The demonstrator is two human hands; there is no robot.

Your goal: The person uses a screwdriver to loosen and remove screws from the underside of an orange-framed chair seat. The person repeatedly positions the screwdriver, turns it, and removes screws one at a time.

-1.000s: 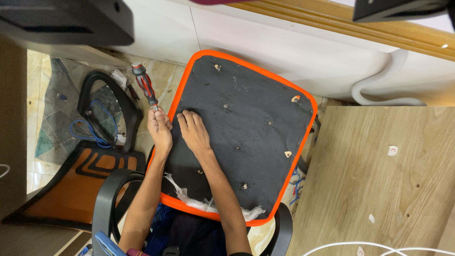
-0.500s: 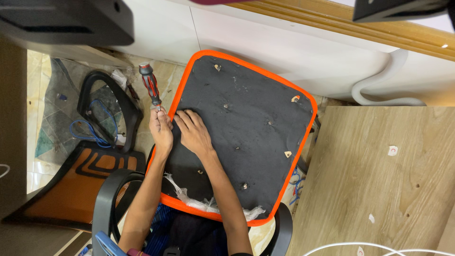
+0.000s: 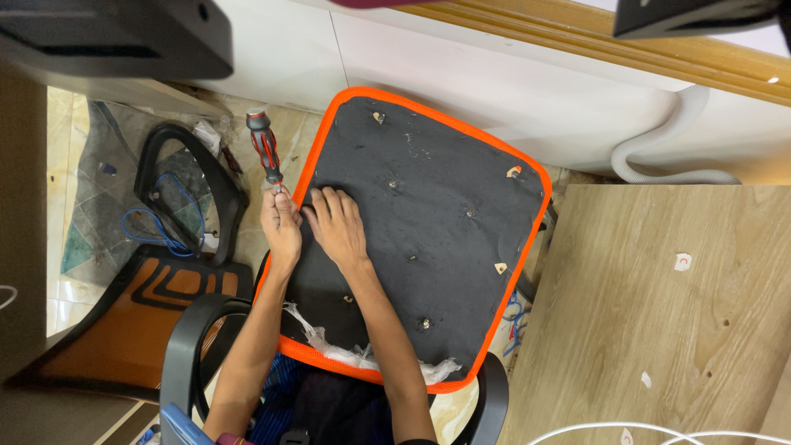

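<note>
Head view: left hand [image 3: 281,224] is clamped on the red-and-black screwdriver [image 3: 267,152] at the orange-edged black seat underside [image 3: 428,231]; right hand [image 3: 338,227] lies flat, fingers apart, beside it. The tip may slip and jab those fingers.

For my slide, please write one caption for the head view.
Left hand grips a screwdriver at the seat edge; right hand lies flat on it.
</note>
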